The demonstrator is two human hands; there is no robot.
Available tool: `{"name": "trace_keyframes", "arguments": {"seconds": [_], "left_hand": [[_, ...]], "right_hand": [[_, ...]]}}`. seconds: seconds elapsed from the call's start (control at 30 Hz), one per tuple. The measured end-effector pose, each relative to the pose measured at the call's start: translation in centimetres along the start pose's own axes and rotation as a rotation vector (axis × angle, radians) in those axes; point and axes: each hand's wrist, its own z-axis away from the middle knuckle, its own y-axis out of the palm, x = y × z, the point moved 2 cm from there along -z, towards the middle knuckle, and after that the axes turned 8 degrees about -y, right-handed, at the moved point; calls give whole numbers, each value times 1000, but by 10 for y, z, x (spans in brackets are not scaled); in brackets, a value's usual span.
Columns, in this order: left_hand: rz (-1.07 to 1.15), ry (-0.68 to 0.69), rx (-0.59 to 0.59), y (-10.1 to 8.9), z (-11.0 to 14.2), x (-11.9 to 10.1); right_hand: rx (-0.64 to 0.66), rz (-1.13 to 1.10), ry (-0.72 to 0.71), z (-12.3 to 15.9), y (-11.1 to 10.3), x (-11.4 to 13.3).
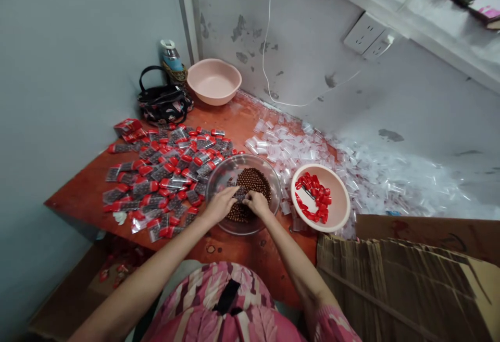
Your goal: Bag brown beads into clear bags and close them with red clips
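A clear round bowl (220,174) stands at the table's front edge, with many small brown balls (254,179) heaped in its right part. Over this bowl, my left hand (221,204) is closed on a small clear plastic case (241,193) that looks dark with balls. My right hand (257,203) comes in from the other side, its fingers pinched at the lower right of the case; what they grip is hidden. Left of the bowl lies a pile of filled clear cases with red caps (164,167). Loose red caps (323,196) sit in a pale pink bowl (341,204) on the right.
Empty clear cases (300,147) spread along the wall behind the bowls and far to the right. A larger pink basin (214,79), a black handbag (164,103) and a blue bottle (172,58) stand in the back corner. Stacked cardboard (383,285) fills the lower right.
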Motion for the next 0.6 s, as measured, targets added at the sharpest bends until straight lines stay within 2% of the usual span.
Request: {"name": "trace_keyframes", "arguments": {"seconds": [0.07,0.13,0.23,0.33,0.5,0.6], "left_hand": [[45,-38,37,18,-5,3],[98,-49,63,26,-9,4],[223,-66,88,29,-9,2],[357,-104,60,32,-3,-2],[471,-169,-38,42,6,-3],[495,-191,-79,44,11,0]], "right_hand": [[-1,-10,-78,7,-15,5],[-22,-71,-181,15,-30,11],[-145,-409,-319,24,-45,15],[-245,-715,-339,28,-44,14],[-368,-637,-239,31,-25,22],[-387,-522,-273,32,-18,30]]}}
